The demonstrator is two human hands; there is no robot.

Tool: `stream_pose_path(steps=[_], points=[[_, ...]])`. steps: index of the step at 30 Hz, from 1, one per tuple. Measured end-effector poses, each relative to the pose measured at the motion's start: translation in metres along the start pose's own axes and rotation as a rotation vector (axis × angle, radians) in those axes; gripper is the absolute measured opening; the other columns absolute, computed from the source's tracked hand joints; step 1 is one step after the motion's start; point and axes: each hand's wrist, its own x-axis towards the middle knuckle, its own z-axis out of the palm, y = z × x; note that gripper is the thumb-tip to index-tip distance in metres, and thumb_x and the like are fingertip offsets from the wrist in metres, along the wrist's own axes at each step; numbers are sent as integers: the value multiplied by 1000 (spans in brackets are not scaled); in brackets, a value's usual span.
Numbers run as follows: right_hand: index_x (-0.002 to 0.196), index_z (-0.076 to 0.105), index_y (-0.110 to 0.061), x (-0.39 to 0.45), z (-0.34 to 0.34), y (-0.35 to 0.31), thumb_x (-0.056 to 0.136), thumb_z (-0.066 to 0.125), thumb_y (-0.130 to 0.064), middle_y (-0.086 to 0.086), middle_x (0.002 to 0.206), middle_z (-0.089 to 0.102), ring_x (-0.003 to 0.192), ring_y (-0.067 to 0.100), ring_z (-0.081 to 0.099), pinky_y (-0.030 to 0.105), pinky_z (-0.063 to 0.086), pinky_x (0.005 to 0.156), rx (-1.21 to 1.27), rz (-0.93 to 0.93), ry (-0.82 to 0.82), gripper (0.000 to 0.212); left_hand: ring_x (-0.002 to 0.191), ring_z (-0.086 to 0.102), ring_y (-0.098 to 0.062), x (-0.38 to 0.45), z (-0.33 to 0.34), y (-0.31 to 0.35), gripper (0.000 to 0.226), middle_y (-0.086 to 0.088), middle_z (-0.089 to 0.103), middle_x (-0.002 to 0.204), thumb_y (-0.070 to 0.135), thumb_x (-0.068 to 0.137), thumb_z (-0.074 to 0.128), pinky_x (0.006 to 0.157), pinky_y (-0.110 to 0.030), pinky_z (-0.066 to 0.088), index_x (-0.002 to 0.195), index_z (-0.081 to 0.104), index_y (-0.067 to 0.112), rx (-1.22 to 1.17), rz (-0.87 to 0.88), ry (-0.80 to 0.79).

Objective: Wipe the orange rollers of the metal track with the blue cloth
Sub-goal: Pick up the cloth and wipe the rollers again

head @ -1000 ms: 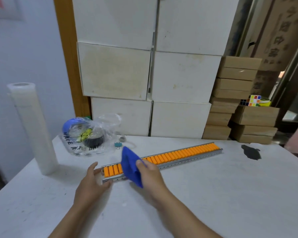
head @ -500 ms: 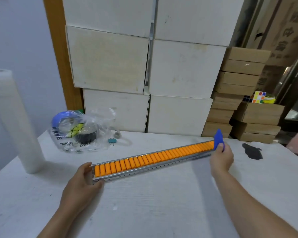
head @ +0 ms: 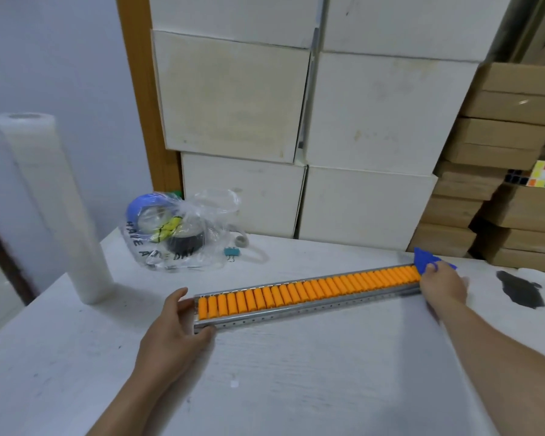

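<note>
Your right hand (head: 442,286) pinches the blue cloth (head: 427,259) at the far end of the metal track (head: 309,305) lying on the surface (head: 296,372), and your left hand (head: 173,325) clasps the near end. If that left grip slackens, the track could skid or the orange rollers (head: 309,289) simply spin under the cloth. The plastic bag (head: 183,234) reads partly "HAVE A … DAY".

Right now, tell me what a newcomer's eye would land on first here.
The row of orange rollers in the metal track stands out, running across the middle of the white table. At its right end the right hand presses a blue cloth, while the left hand steadies the left end. Behind, white boxes fill the background, with a plastic bag of tape rolls at the table's back left.
</note>
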Motion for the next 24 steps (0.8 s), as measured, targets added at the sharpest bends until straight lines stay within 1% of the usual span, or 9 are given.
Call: stream_pose_path(steps=[3,5,7,10,14,17,20,22,24], points=[[107,57,-3,-15,9,-6,100,27,-25,26,108,62,119,40,42,43,26,102,25,-48,-46,38,111,54,-16,-1,-1,1,83,14,58,126,32,69,75,88,-38,43,137,29,31,1,10,4],[100,56,-6,-34,13,-16,99,28,-27,23,104,61,122,40,37,45,31,97,51,-87,-72,35,108,54,-15,-2,-1,1,83,14,58,126,32,69,75,86,-36,43,138,28,30,5,20,5],[97,56,-8,-56,21,-25,99,28,-27,21,104,63,122,39,38,44,27,101,58,-145,-97,34,100,53,-11,-4,-1,2,81,15,57,121,31,69,73,82,-34,41,137,28,32,-7,21,4],[102,57,-11,-101,27,-44,100,28,-29,14,107,65,132,39,34,42,21,108,65,-247,-132,35,92,51,-8,-8,0,5,76,19,54,112,29,70,71,77,-31,37,134,29,35,-36,9,15],[110,59,-5,-174,23,-83,101,33,-25,16,112,66,135,39,31,38,18,116,91,-409,-183,34,98,55,-13,-8,-1,6,76,15,56,118,33,71,69,78,-31,40,134,28,34,-15,9,-4],[114,58,-6,-225,20,-112,100,23,-35,11,121,63,135,34,31,38,20,116,89,-525,-247,47,101,57,-14,-10,-2,5,76,15,55,123,35,71,67,80,-31,42,134,27,34,-12,7,-5],[124,53,-10,-264,28,-137,102,27,-28,4,132,57,137,26,30,33,11,118,54,-649,-315,38,111,55,-16,-8,-3,4,82,13,53,131,35,72,70,85,-31,41,139,22,30,1,0,-27],[128,51,-11,-288,38,-154,102,26,-27,5,137,54,139,21,30,29,-3,118,65,-713,-338,39,116,53,-16,-4,-4,3,91,13,50,134,33,72,72,84,-29,39,143,15,24,1,-2,-54],[126,52,-10,-306,45,-167,102,25,-27,7,135,55,136,18,35,25,-14,113,54,-786,-347,40,111,54,-14,-2,-4,4,98,17,50,129,33,72,73,80,-29,39,145,8,22,-25,-6,-61]])
